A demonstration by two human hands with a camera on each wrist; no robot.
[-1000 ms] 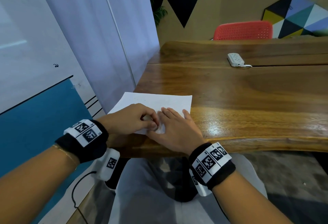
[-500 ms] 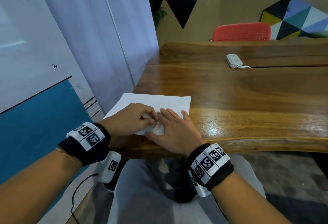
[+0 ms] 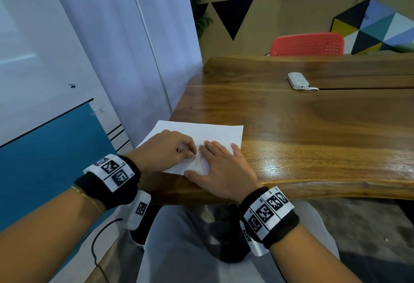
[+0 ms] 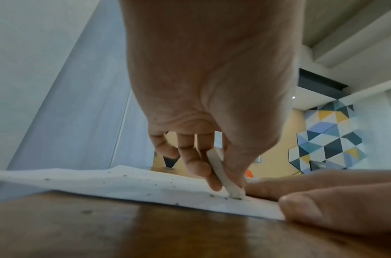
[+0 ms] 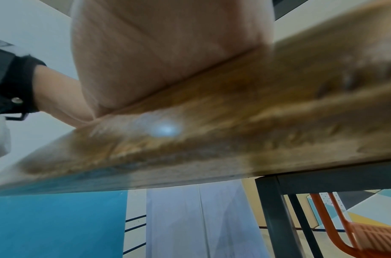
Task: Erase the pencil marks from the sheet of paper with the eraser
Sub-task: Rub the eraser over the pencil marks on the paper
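Note:
A white sheet of paper lies at the near left corner of the wooden table. My left hand pinches a flat white eraser between thumb and fingers, its lower end pressed on the paper near the sheet's front edge. Dark eraser crumbs dot the sheet. My right hand lies flat with straight fingers on the paper's near right part, right beside the eraser; its thumb sits at the sheet's front edge. Pencil marks are too faint to make out.
A white power strip lies far back on the table. A red chair stands behind the far edge. A pale curtain hangs close on the left. The table's front edge runs just under my right wrist.
My left hand with the eraser has shifted a little to the left and back over the paper between frames. The right hand stays pressed flat on the sheet.

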